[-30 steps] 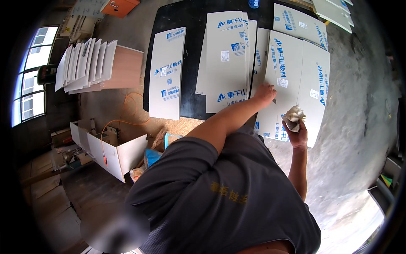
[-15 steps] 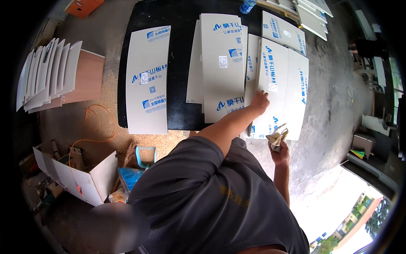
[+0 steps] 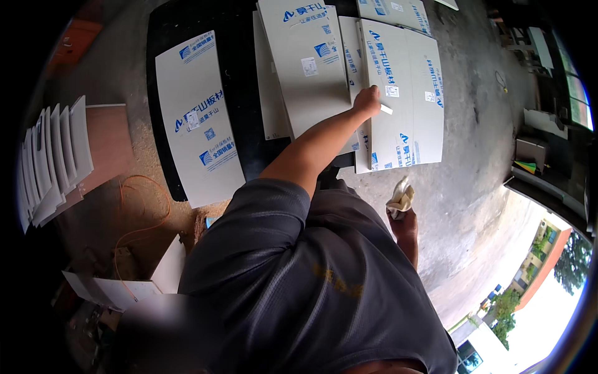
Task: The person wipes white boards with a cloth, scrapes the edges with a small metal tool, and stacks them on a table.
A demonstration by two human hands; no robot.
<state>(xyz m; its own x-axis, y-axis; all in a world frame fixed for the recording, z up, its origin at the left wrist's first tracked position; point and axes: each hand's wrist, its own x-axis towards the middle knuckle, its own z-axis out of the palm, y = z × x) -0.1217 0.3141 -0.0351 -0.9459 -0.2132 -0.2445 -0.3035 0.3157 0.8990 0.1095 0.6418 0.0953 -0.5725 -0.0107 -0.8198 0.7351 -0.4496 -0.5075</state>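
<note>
My left hand (image 3: pixel 366 103) is closed in a fist over the left edge of the pale panels with blue print (image 3: pixel 408 121) at the right end of the black table. A small white strip (image 3: pixel 386 110) sticks out beside its fingers; it looks like paper or a label, and the grip on it is partly hidden. My right hand (image 3: pixel 406 229), nearer my body and apart from the panels, is closed around a crumpled cream cloth (image 3: pixel 400 196). Left of my left hand lies a stack of similar printed panels (image 3: pixel 314 93).
A single printed panel (image 3: pixel 198 118) lies on the left of the black table (image 3: pixel 240 81). Several boards (image 3: pixel 56 156) stand in a row at far left. An orange cord (image 3: pixel 167 212) runs over the floor to an open white box (image 3: pixel 112 290). Shelving (image 3: pixel 536 153) lines the right.
My left hand has moved up along the panel edge, and a white strip now shows beside it. My right hand with the cloth has drawn away from the panels. The whole view has shifted.
</note>
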